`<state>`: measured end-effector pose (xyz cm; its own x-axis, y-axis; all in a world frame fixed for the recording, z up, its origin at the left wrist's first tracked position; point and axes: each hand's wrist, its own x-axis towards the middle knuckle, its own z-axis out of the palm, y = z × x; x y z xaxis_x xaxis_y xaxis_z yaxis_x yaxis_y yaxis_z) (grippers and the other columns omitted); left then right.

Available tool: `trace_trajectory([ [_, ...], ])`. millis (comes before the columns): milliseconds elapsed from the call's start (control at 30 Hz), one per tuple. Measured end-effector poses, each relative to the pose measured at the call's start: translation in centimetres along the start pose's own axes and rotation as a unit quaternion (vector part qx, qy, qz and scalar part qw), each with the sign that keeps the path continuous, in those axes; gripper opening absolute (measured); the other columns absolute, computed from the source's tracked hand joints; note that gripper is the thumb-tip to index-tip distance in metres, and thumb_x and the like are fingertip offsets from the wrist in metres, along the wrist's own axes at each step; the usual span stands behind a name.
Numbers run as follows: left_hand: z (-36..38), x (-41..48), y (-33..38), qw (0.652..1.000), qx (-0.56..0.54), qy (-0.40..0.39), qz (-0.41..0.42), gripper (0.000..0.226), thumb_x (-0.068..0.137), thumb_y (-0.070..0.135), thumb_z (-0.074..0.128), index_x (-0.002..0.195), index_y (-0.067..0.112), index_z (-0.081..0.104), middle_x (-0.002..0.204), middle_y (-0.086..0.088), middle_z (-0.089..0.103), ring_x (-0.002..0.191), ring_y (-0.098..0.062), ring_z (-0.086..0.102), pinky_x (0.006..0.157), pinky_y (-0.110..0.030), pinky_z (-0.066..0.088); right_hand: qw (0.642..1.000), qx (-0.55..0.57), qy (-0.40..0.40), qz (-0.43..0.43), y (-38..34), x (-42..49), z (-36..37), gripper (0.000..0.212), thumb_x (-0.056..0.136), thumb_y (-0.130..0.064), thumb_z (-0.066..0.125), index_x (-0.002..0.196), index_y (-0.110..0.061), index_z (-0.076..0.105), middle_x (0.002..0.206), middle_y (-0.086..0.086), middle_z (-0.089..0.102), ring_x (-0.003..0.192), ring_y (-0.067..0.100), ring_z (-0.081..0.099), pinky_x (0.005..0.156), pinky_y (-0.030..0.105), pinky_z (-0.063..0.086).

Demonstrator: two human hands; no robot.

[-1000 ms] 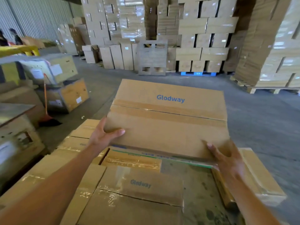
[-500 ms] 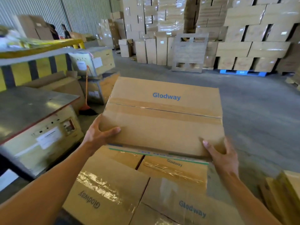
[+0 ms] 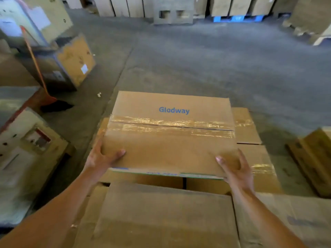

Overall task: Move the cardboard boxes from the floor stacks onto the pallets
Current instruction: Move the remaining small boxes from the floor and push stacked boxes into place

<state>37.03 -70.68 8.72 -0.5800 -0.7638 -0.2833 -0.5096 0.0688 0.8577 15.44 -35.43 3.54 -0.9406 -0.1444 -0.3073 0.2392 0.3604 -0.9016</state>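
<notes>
Dead centre of the view, the box (image 3: 170, 136) is held between both hands, just above a layer of other boxes (image 3: 161, 217) packed side by side below it. Its top faces up, with "Glodway" in blue on the far flap and shiny tape along the seam. Left hand (image 3: 101, 158) has the near left corner, thumb flat across the top and fingers curled down round the side edge. Right hand (image 3: 236, 170) does the same on the near right corner, thumb on top and the other fingers wrapped over the right edge. Can't tell if the box's bottom is touching the ones under it or hanging just clear, since the near edge hides that. Grey concrete floor (image 3: 215, 68) spreads out beyond. Off to the left an orange-handled broom (image 3: 35, 62) leans by a scuffed carton (image 3: 75, 59), and way at the back a blue pallet (image 3: 236, 18) shows under a far stack (image 3: 232, 6). Everything's a bit motion-blurred.
</notes>
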Motion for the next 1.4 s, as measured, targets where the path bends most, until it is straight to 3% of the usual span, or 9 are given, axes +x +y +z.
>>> trace_trajectory([
  [167,0.5,4.1,-6.0,0.998,0.037,-0.009,-0.044,0.113,0.058,0.063,0.083,0.152,0.035,0.028,0.126,0.005,0.05,0.12,-0.025,0.051,0.102,-0.054,0.048,0.995,-0.082,0.009,0.048,2.0,-0.5,4.3,0.108,0.052,-0.087,0.074,0.144,-0.061,0.026,0.146,-0.01,0.049,0.132,0.025,0.052,0.1,0.055,0.051],
  [333,1.4,4.7,-10.8,0.996,0.0,-0.059,-0.06,0.101,0.067,0.046,0.084,0.15,0.039,0.027,0.124,0.01,0.047,0.12,-0.022,0.049,0.105,-0.051,0.046,0.981,-0.184,0.018,0.057,2.8,-0.8,6.1,0.095,0.078,-0.064,0.07,0.157,-0.039,0.025,0.154,0.002,0.044,0.138,0.031,0.045,0.108,0.048,0.039],
  [500,2.2,4.5,-11.5,0.997,-0.044,-0.055,-0.044,0.072,0.08,0.015,0.08,0.136,0.034,0.04,0.107,0.024,0.052,0.086,0.016,0.057,0.073,-0.008,0.046,0.968,-0.243,0.022,0.066,2.7,-0.9,6.8,0.09,0.082,-0.058,0.072,0.157,-0.035,0.026,0.155,0.005,0.044,0.137,0.035,0.045,0.108,0.049,0.038],
  [600,2.2,4.5,-12.1,0.996,-0.066,-0.058,-0.034,0.068,0.079,0.009,0.082,0.133,0.031,0.047,0.11,0.019,0.059,0.082,0.025,0.057,0.066,0.001,0.045,0.959,-0.269,0.022,0.08,2.8,-1.5,7.2,0.097,0.077,-0.066,0.074,0.156,-0.029,0.031,0.154,0.008,0.045,0.136,0.037,0.046,0.105,0.048,0.038],
  [700,1.7,4.6,-13.1,0.993,-0.087,-0.061,-0.042,0.074,0.075,0.016,0.086,0.136,0.032,0.049,0.117,0.016,0.062,0.093,0.015,0.062,0.087,-0.018,0.053,0.958,-0.273,0.027,0.084,3.6,-1.9,7.7,0.109,0.061,-0.077,0.058,0.155,-0.029,0.033,0.153,0.008,0.046,0.136,0.036,0.046,0.104,0.049,0.039],
  [833,0.7,4.0,-14.8,0.993,-0.083,-0.06,-0.064,0.095,0.07,0.029,0.091,0.148,0.037,0.037,0.122,0.021,0.059,0.108,0.001,0.058,0.1,-0.043,0.051,0.957,-0.276,0.016,0.086,4.1,-2.0,8.4,0.106,0.069,-0.074,0.066,0.156,-0.026,0.03,0.154,0.009,0.045,0.138,0.037,0.044,0.106,0.051,0.037],
  [967,0.3,3.5,-15.6,0.994,-0.069,-0.052,-0.072,0.109,0.057,0.054,0.09,0.149,0.043,0.032,0.13,0.017,0.058,0.115,-0.006,0.058,0.101,-0.048,0.051,0.946,-0.314,0.007,0.083,4.7,-1.7,8.5,0.11,0.065,-0.077,0.061,0.156,-0.024,0.031,0.151,0.01,0.048,0.137,0.038,0.045,0.106,0.051,0.038],
  [1133,1.3,2.5,-15.3,0.996,-0.051,-0.043,-0.053,0.098,0.072,0.037,0.088,0.152,0.035,0.031,0.122,0.02,0.055,0.101,0.01,0.053,0.1,-0.036,0.047,0.915,-0.395,0.014,0.077,5.4,0.1,7.5,0.091,0.081,-0.066,0.067,0.15,-0.015,0.039,0.148,0.015,0.051,0.138,0.041,0.042,0.118,0.057,0.02],
  [1400,1.5,2.2,-15.2,0.996,-0.006,-0.052,-0.078,0.11,0.066,0.054,0.086,0.154,0.04,0.022,0.134,0.008,0.049,0.115,-0.016,0.049,0.105,-0.048,0.045,0.871,-0.487,-0.01,0.063,6.7,-0.2,6.1,0.101,0.073,-0.09,0.044,0.139,-0.014,0.049,0.144,0.013,0.053,0.136,0.034,0.046,0.121,0.058,0.01],
])
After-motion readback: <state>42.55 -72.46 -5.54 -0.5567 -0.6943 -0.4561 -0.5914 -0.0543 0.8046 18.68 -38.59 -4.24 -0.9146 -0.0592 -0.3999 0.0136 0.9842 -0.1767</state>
